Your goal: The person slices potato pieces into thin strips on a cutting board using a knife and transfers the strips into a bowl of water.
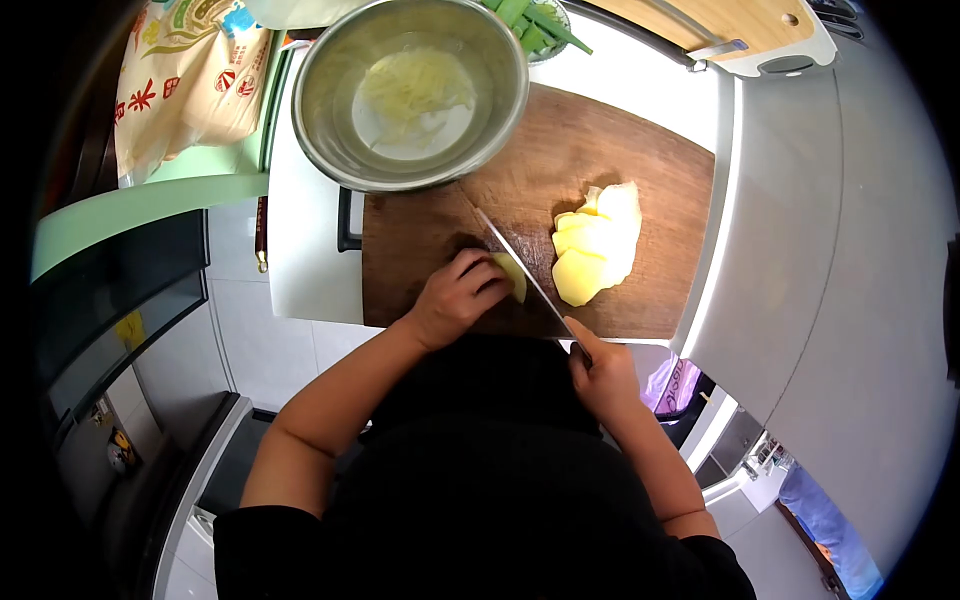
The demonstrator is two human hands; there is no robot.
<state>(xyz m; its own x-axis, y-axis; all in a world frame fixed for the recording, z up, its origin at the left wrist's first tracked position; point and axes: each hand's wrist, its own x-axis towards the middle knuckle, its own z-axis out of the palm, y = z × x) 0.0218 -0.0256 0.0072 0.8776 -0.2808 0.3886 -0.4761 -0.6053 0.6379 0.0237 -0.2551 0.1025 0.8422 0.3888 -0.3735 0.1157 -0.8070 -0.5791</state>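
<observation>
My left hand (pixel 459 297) presses down on a piece of peeled potato (pixel 513 277) lying on the brown wooden cutting board (pixel 420 240). Its fingers are bent and cover most of the piece. In my right hand (pixel 606 375) is the handle of a kitchen knife (pixel 522 266). The blade runs diagonally up and left, right beside the potato piece; whether it touches cannot be made out. To the right of the knife, a pile of overlapping pale yellow potato slices (pixel 592 245) rests on the board.
A large steel bowl (pixel 316 150) holding pale yellow shreds in liquid overlaps the board's upper left. Behind it is a small bowl of cut green vegetables (pixel 535 25). A printed rice bag (pixel 190 90) stands at the far left. A grey wall (pixel 850 230) borders the right side.
</observation>
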